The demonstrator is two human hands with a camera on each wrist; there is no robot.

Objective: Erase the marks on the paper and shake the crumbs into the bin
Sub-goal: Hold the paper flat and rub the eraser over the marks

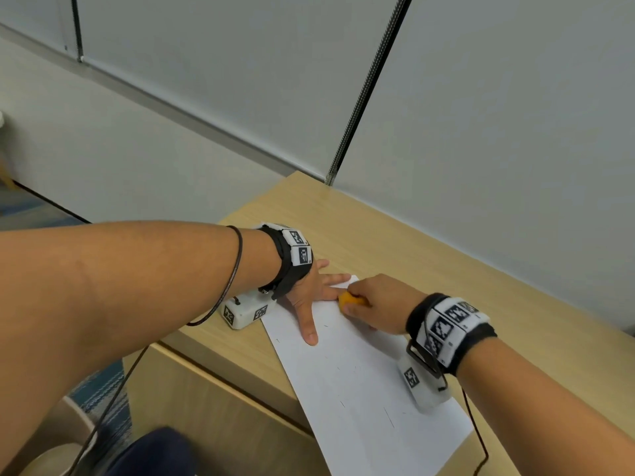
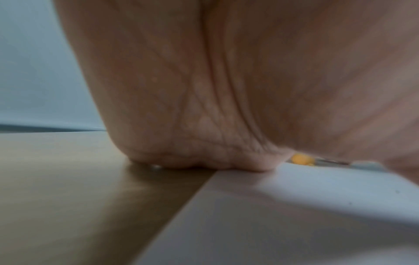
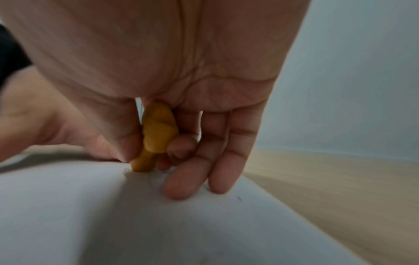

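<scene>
The paper (image 1: 360, 372) is a single white sheet lying flat on the wooden counter (image 1: 446, 269), running from the far corner at about 12 o'clock down toward 5 o'clock of the head view, its near end overhanging the counter's front edge. A few short dark marks (image 1: 390, 417) are scattered along it. It looks light, thin and limp: it would likely slide or buckle under rubbing unless pinned, and crease if pinched hard. For the shake-out, holding it by two opposite edges so that it sags into a trough seems the safest hold.

The eraser (image 1: 350, 299) is a small orange lump, soft-looking and irregular, its tip pressed on the sheet near the far corner. The right hand (image 1: 378, 305) pinches it between thumb and curled fingers (image 3: 181, 147); the two outer fingers rest straight on the paper.

The left hand (image 1: 309, 293), at 9 o'clock of the eraser, lies flat with its fingers spread, straddling the sheet's left edge and pinning it.

A pale curved rim at 7 o'clock, below the counter, may be the bin (image 1: 74, 407); I cannot tell for certain.
</scene>
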